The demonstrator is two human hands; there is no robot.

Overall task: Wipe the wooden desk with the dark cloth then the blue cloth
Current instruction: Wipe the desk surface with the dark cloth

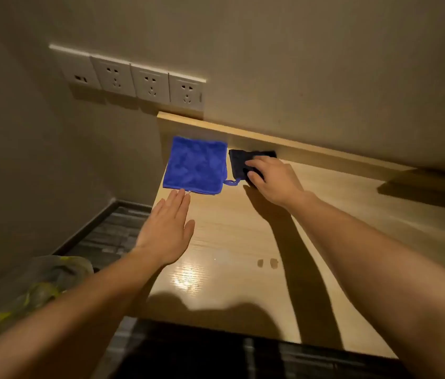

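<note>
The light wooden desk (232,242) fills the middle of the view. A blue cloth (195,165) lies flat at its far left corner, a small loop trailing from its right side. Just to the right, a dark cloth (239,160) lies against the desk's raised back edge. My right hand (270,177) lies on the dark cloth with its fingers curled over it, gripping it. My left hand (168,231) is flat with straight fingers on the desk near the left edge, fingertips just short of the blue cloth.
A row of white wall sockets (133,79) sits above the desk's left end. A bin with a plastic liner (38,285) stands on the floor at the left. Two small stains (267,263) mark the desk near the middle. A dark shape (429,187) lies at the right.
</note>
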